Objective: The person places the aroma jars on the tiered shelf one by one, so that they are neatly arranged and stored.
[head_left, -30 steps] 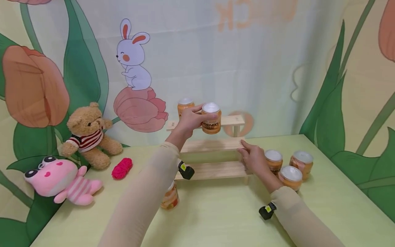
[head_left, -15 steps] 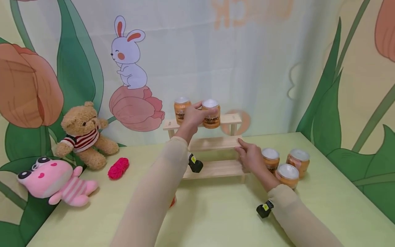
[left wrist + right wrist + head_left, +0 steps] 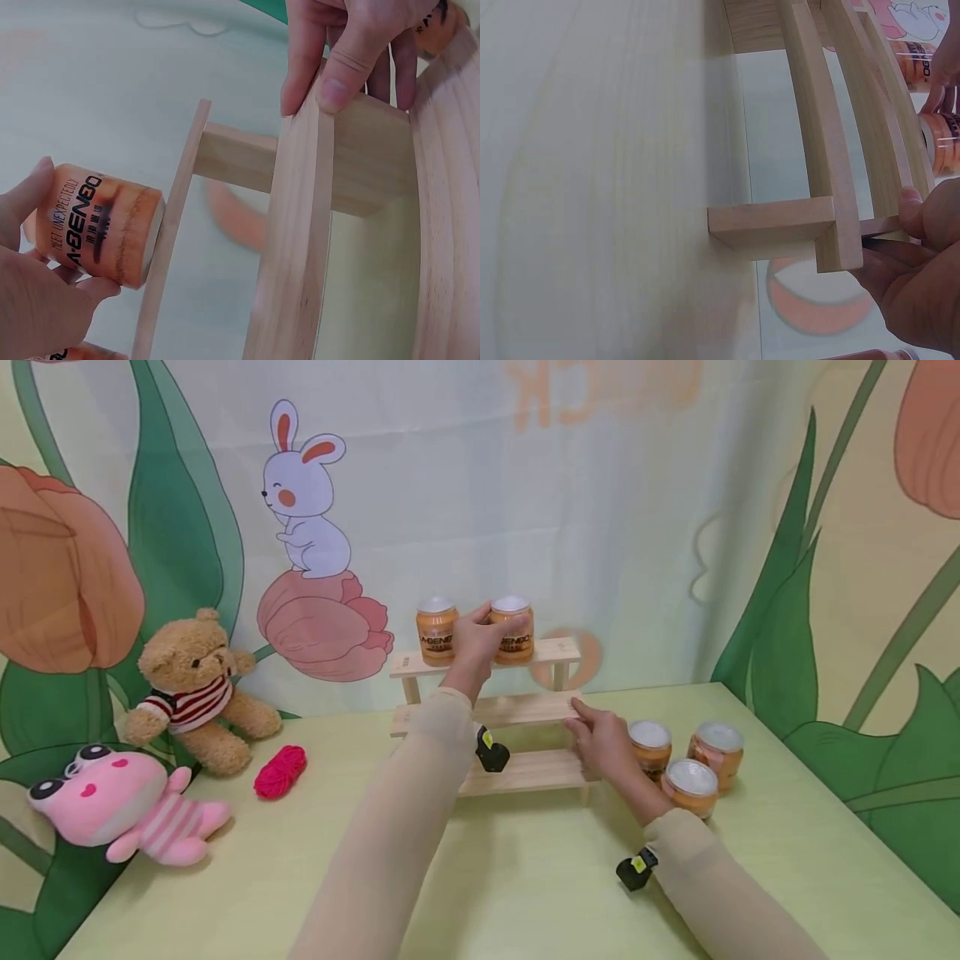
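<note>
My left hand grips an orange can with a silver lid, fingers and thumb around its sides. In the left wrist view the can's base is right at the top board of a three-tier wooden shelf. A second orange can stands on the same top board, left of my hand. My right hand pinches the right end of the middle board, with the thumb on top in the head view.
Several orange cans stand on the table right of the shelf, beside my right forearm. On the left are a teddy bear, a pink plush toy and a pink yarn bundle. A printed curtain hangs behind.
My left hand has lowered the can onto the top board, right of the other can. The right hand keeps its hold on the shelf. The head view has shifted slightly.
</note>
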Demonstrator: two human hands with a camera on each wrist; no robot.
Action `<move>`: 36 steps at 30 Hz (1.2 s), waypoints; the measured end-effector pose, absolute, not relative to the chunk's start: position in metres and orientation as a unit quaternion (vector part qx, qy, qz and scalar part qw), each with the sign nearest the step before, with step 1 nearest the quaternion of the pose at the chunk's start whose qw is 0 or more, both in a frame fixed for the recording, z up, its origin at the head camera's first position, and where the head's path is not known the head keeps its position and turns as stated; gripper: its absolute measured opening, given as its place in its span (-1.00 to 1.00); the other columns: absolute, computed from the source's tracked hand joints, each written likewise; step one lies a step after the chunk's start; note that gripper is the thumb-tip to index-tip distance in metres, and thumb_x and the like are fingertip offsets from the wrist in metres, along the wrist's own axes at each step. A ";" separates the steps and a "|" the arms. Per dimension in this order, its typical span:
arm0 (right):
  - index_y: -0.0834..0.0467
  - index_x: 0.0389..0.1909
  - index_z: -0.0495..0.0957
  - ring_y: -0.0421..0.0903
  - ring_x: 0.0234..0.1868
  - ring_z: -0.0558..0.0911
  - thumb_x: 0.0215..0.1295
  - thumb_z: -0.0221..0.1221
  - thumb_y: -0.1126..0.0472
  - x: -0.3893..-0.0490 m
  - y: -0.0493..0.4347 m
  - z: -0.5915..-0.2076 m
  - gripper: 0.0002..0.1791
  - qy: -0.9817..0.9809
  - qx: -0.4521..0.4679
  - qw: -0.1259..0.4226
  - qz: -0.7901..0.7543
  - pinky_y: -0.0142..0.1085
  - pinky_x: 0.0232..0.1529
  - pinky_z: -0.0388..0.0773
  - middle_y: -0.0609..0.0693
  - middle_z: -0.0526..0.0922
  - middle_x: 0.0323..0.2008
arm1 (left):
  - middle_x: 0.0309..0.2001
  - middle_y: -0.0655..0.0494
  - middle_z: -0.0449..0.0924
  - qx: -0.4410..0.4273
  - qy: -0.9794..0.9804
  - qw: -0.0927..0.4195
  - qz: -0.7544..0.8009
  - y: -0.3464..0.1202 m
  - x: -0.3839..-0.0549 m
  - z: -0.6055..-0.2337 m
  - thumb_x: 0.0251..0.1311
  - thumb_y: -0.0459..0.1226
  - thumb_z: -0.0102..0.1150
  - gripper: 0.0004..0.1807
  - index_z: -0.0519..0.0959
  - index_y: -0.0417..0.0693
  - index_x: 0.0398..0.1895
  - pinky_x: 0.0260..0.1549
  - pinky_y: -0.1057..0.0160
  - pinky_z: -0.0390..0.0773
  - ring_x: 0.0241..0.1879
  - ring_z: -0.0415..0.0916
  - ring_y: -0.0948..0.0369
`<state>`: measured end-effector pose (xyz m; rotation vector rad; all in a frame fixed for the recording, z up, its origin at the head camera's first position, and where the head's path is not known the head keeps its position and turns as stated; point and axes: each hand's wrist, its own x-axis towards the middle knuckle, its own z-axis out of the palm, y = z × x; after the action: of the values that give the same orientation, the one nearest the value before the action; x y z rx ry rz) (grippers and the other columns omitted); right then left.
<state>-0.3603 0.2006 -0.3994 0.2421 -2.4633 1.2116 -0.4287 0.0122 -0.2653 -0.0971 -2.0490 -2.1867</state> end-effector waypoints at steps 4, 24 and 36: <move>0.27 0.38 0.39 -0.19 -0.66 0.43 0.49 0.15 0.15 -0.361 0.201 -0.396 -0.48 -0.880 0.081 0.199 0.424 -0.37 -0.64 0.38 0.25 0.72 -0.31 | 0.26 0.06 0.55 -0.033 -0.671 0.089 -0.735 0.020 -0.431 -0.264 0.08 -0.24 0.53 -0.21 0.43 0.00 0.41 0.28 0.19 0.37 0.31 0.40 0.13; 0.26 0.40 0.35 -0.21 -0.72 0.37 0.51 0.12 0.15 -0.360 0.197 -0.402 -0.47 -0.879 0.075 0.180 0.436 -0.40 -0.70 0.33 0.25 0.73 -0.25 | 0.30 -0.01 0.51 -0.086 -0.697 0.110 -0.704 0.020 -0.441 -0.275 0.20 -0.26 0.42 -0.29 0.41 -0.08 0.42 0.25 0.24 0.39 0.29 0.42 0.13; 0.29 0.37 0.39 -0.19 -0.68 0.41 0.49 0.15 0.18 -0.359 0.194 -0.402 -0.49 -0.881 0.080 0.204 0.419 -0.38 -0.66 0.36 0.29 0.71 -0.14 | 0.41 -0.04 0.36 -0.091 -0.768 0.154 -0.615 -0.003 -0.414 -0.267 0.13 -0.18 0.48 -0.17 0.33 0.06 0.49 0.22 0.12 0.45 0.38 0.29 0.07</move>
<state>-0.3587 0.1943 -0.4022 0.2241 -2.4590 1.1677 -0.4136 -0.0030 -0.2673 -0.2613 -2.2019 -1.7613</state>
